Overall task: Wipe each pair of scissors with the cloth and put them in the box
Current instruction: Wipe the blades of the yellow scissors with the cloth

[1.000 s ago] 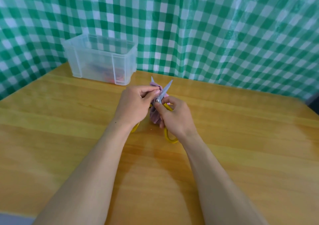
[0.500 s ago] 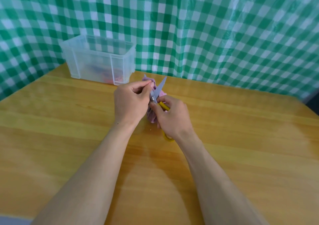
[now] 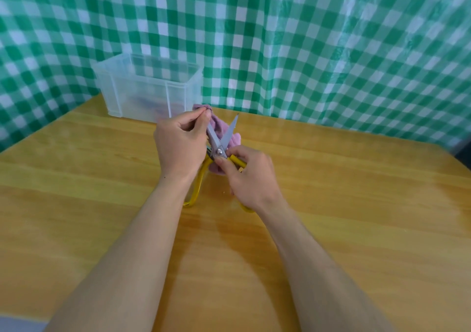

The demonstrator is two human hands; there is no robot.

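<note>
Yellow-handled scissors (image 3: 221, 143) are held over the table with their steel blades spread apart and pointing away from me. My right hand (image 3: 248, 178) grips the right handle close to the pivot. My left hand (image 3: 182, 145) pinches a pink cloth (image 3: 219, 127) around the tip of the left blade; the rest of the cloth hangs behind the blades. The clear plastic box (image 3: 147, 87) stands at the back left of the table, with blurred coloured things inside it.
The wooden table (image 3: 356, 204) spreads wide on both sides of my arms. A green and white checked plastic sheet (image 3: 305, 51) hangs along the far edge, right behind the box.
My left hand has slid the cloth up the left blade toward its tip. The yellow handles have spread further apart. My right hand keeps its grip.
</note>
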